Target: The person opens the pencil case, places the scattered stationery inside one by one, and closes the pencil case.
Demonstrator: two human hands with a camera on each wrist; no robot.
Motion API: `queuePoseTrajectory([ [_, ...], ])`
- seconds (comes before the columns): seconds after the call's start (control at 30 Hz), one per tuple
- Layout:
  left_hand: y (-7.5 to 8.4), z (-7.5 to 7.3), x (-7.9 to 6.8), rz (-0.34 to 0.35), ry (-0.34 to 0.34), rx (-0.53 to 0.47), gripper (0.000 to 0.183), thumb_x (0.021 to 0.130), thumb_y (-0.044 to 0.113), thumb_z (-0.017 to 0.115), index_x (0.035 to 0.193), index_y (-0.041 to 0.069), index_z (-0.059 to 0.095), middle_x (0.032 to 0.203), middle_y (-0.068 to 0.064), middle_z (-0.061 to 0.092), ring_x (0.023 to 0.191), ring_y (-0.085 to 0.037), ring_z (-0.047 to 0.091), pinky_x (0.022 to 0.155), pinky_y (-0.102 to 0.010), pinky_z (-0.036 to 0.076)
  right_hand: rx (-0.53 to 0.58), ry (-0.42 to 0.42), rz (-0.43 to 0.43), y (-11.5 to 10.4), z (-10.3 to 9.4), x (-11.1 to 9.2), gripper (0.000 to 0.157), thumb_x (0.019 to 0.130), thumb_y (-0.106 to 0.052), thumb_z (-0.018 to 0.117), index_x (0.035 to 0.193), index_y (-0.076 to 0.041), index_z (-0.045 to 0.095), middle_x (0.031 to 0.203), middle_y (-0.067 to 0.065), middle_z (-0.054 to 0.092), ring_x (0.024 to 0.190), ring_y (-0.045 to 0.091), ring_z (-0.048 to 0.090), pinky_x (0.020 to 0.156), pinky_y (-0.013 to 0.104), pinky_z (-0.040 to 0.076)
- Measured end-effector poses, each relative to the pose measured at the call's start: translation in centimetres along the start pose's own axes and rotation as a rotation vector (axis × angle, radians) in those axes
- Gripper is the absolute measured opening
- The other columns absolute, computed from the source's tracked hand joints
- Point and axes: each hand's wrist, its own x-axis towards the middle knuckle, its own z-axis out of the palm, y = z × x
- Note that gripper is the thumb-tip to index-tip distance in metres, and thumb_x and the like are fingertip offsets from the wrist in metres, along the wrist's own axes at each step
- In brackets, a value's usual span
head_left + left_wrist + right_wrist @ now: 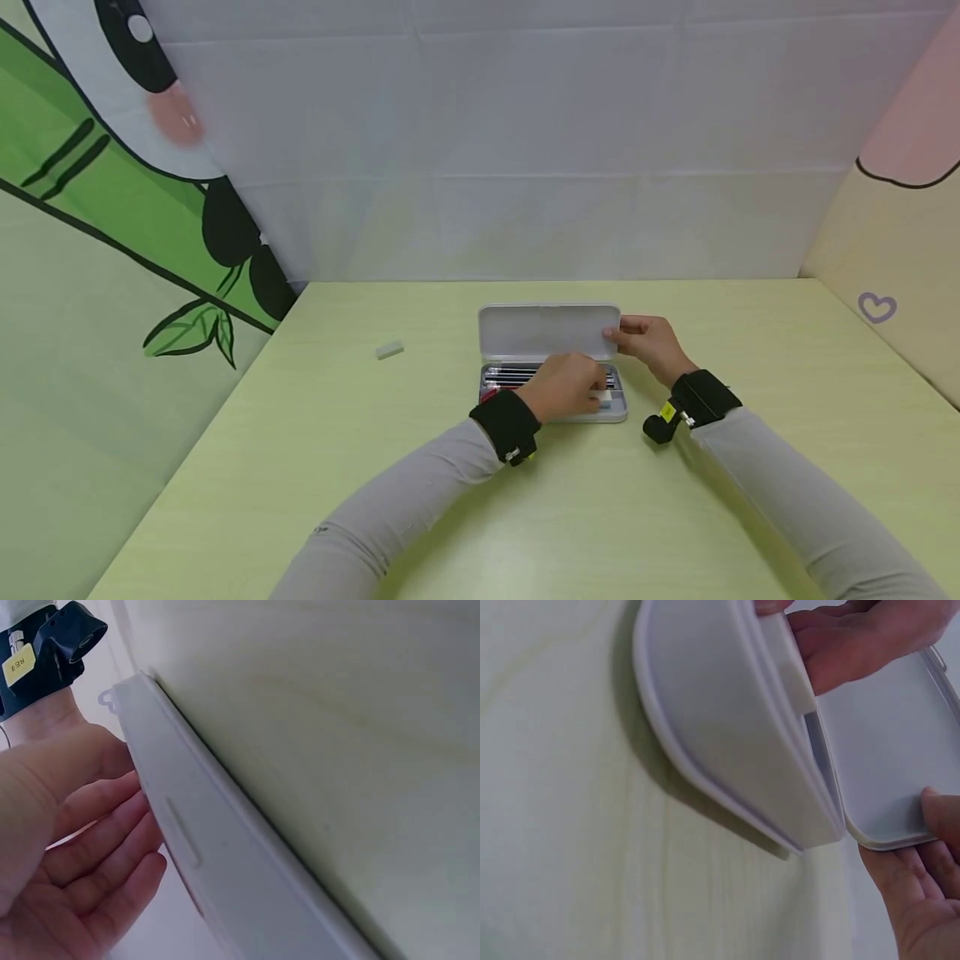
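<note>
A grey pencil case [615,414] lies with its lid [540,329] raised, dark pencils [513,377] and a bit of something red [489,393] in its tray. My left hand [566,385] is over the tray's right part, curled fingers pointing down. In the right wrist view it pinches a white eraser [789,664] at the tray's rim. My right hand [654,343] holds the lid's right edge, thumb on the inner face and fingers behind. The left wrist view shows the case's outer wall [202,825] close up; it hides the tray.
A small pale block [390,350] lies on the table [420,500], left of the case. A white cloth backdrop [487,167] hangs behind the table, with printed panels on both sides. Black bands with small cameras sit on both wrists.
</note>
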Motion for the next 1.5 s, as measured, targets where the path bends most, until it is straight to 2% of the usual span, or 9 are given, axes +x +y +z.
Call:
queuePoseTrajectory([
  [0.17, -0.2, -0.2, -0.4, -0.003, -0.018, -0.014, 0.005, 0.087, 0.017, 0.067, 0.083, 0.016, 0.071, 0.071, 0.008, 0.058, 0.064, -0.005, 0.043, 0.055, -0.016, 0.031, 0.014, 0.006, -0.01, 0.6, 0.1, -0.1, 0.049, 0.096, -0.02, 0.06, 0.135, 0.006, 0.05, 0.137, 0.03, 0.051, 0.086, -0.01, 0.061, 0.087, 0.02, 0.056],
  [0.27, -1.0, -1.0, -1.4, -0.041, -0.002, -0.075, 0.01, 0.088, 0.019, 0.068, 0.094, 0.015, 0.074, 0.081, 0.007, 0.066, 0.072, -0.006, 0.054, 0.061, -0.017, 0.042, 0.007, 0.008, -0.001, 0.8, 0.2, 0.0, 0.048, 0.096, -0.019, 0.06, 0.136, 0.006, 0.05, 0.136, 0.029, 0.052, 0.089, -0.006, 0.062, 0.088, 0.021, 0.056],
  [0.37, -2.6, -2.7, -3.3, -0.095, 0.08, -0.169, 0.024, 0.088, 0.019, 0.069, 0.11, 0.009, 0.072, 0.103, -0.003, 0.074, 0.089, -0.013, 0.066, 0.077, -0.025, 0.053, -0.009, 0.004, 0.01, 0.7, 0.1, 0.2, 0.047, 0.096, -0.017, 0.059, 0.136, 0.006, 0.05, 0.136, 0.028, 0.053, 0.097, 0.004, 0.065, 0.09, 0.024, 0.056],
  [0.47, -5.6, -4.6, -5.7, -0.162, 0.197, -0.22, 0.027, 0.086, 0.014, 0.07, 0.111, 0.004, 0.071, 0.106, -0.01, 0.074, 0.092, -0.021, 0.069, 0.082, -0.033, 0.056, -0.024, 0.0, 0.004, 0.4, 0.0, 0.4, 0.046, 0.096, -0.016, 0.059, 0.135, 0.006, 0.05, 0.136, 0.028, 0.053, 0.105, 0.013, 0.066, 0.091, 0.025, 0.056],
  [0.57, -9.3, -5.8, -8.2, -0.256, 0.267, -0.181, 0.025, 0.084, 0.012, 0.07, 0.108, 0.004, 0.073, 0.104, -0.012, 0.074, 0.09, -0.025, 0.069, 0.08, -0.036, 0.057, -0.029, -0.005, 0.007, 0.1, -0.2, 0.5, 0.047, 0.096, -0.016, 0.059, 0.136, 0.006, 0.048, 0.136, 0.028, 0.052, 0.11, 0.019, 0.065, 0.092, 0.025, 0.055],
  [0.83, -16.9, -5.6, -13.6, -0.512, 0.185, -0.126, 0.026, 0.085, 0.008, 0.069, 0.109, -0.001, 0.071, 0.108, -0.021, 0.071, 0.096, -0.034, 0.067, 0.082, -0.043, 0.056, -0.024, 0.0, 0.011, 0.0, -0.7, 1.1, 0.047, 0.095, -0.015, 0.059, 0.136, 0.007, 0.049, 0.137, 0.028, 0.052, 0.11, 0.018, 0.064, 0.092, 0.025, 0.055],
  [0.97, -18.9, -5.1, -14.3, -0.563, 0.162, -0.095, 0.026, 0.085, 0.006, 0.068, 0.108, -0.005, 0.07, 0.105, -0.023, 0.071, 0.096, -0.036, 0.066, 0.084, -0.046, 0.055, -0.026, -0.001, 0.003, 0.4, -0.7, 1.4, 0.047, 0.095, -0.015, 0.06, 0.135, 0.007, 0.05, 0.136, 0.028, 0.053, 0.107, 0.016, 0.064, 0.091, 0.025, 0.056],
  [1.17, -20.7, -4.3, -14.3, -0.624, 0.096, -0.092, 0.025, 0.085, 0.004, 0.066, 0.107, -0.007, 0.07, 0.107, -0.025, 0.07, 0.098, -0.038, 0.066, 0.086, -0.048, 0.055, -0.013, -0.01, -0.011, 0.9, -0.3, 1.3, 0.046, 0.095, -0.013, 0.059, 0.135, 0.008, 0.049, 0.135, 0.029, 0.053, 0.117, 0.031, 0.062, 0.094, 0.031, 0.055],
  [1.5, -21.9, -3.8, -14.2, -0.652, 0.046, -0.129, 0.019, 0.087, 0.003, 0.063, 0.101, -0.005, 0.073, 0.103, -0.024, 0.071, 0.091, -0.035, 0.068, 0.08, -0.045, 0.057, -0.005, -0.008, -0.023, 0.8, -0.7, 1.3, 0.047, 0.095, -0.014, 0.06, 0.135, 0.008, 0.049, 0.135, 0.03, 0.053, 0.122, 0.039, 0.057, 0.097, 0.035, 0.053],
])
